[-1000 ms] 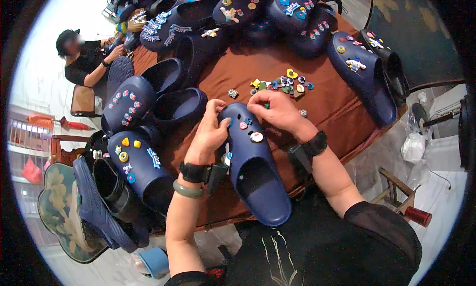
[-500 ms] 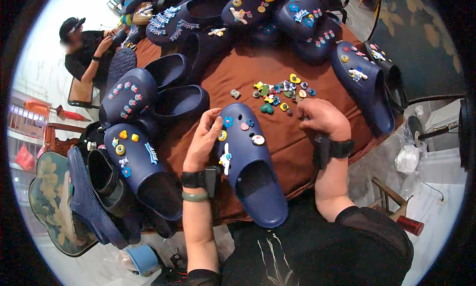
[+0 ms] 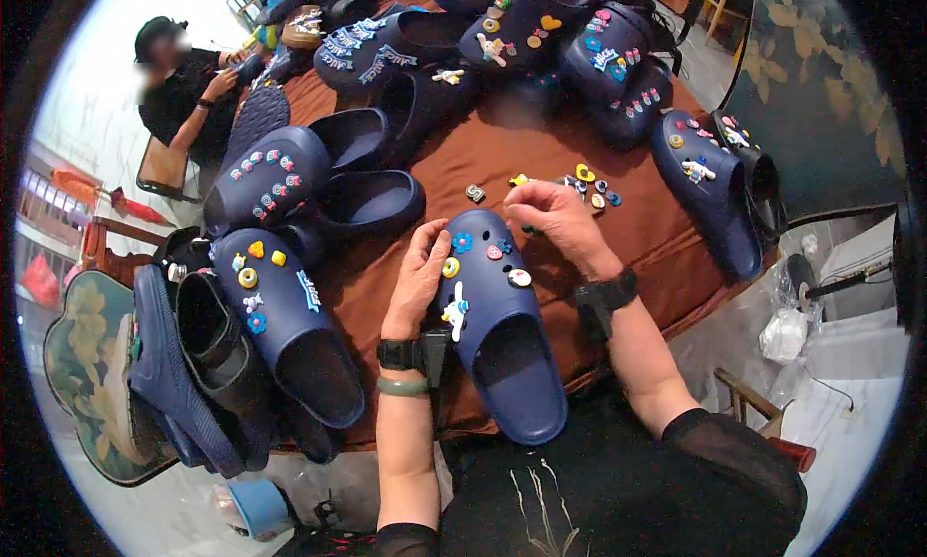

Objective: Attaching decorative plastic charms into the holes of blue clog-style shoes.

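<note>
A navy blue clog [image 3: 494,292] with holes in its upper lies in front of me, toe away and heel toward my body. It carries a blue flower, a yellow ring, a pink charm, a round white one and a white figure charm. My left hand [image 3: 417,279] grips the clog's left side, thumb on top. Just beyond its toe is my right hand [image 3: 560,227], thumb and forefinger pinched together; whatever is between them is too small to make out. Loose shoe charms [image 3: 597,192] lie partly hidden behind it. A small dark square charm [image 3: 474,193] lies apart.
Decorated clogs crowd the brown cloth [image 3: 463,152]: one at left [image 3: 266,277], a stack at far left [image 3: 253,185], others at the back [image 3: 618,74] and right [image 3: 700,171]. A person [image 3: 188,94] sits at far left, handling a shoe. A blue bucket [image 3: 259,507] stands below.
My right hand has moved left from beside the charm pile to near the clog's toe, now covering part of the pile. My left hand still grips the clog. The view has shifted slightly.
</note>
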Demonstrator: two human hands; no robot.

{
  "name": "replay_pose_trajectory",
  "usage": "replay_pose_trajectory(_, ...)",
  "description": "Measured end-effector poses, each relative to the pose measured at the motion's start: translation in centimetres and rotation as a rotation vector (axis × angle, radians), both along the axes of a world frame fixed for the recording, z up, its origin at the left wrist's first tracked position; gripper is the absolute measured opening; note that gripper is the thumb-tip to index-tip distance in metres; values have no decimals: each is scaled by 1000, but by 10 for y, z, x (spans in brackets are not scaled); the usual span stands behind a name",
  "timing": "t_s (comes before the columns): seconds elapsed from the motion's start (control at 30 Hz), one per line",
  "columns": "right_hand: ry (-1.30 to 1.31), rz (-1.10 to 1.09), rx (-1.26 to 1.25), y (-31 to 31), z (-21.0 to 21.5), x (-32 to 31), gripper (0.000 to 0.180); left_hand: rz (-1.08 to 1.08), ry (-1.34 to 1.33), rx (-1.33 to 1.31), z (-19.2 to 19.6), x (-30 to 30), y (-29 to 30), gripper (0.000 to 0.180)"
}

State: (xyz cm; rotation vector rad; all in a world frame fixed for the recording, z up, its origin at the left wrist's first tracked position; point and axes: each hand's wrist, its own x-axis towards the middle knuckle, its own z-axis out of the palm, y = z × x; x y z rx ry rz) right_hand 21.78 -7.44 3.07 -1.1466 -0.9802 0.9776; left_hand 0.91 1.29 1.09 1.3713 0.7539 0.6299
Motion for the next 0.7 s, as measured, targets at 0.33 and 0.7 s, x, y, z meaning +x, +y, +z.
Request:
replay_pose_trajectory(0.33, -272, 330, -152, 23, 11, -3, 20, -7, -30, 32, -13, -3, 4, 37)
replay_pose_trajectory(0.7, -680, 622, -200, 68, 9, 21, 44, -33, 6, 47, -11, 2, 6, 38)
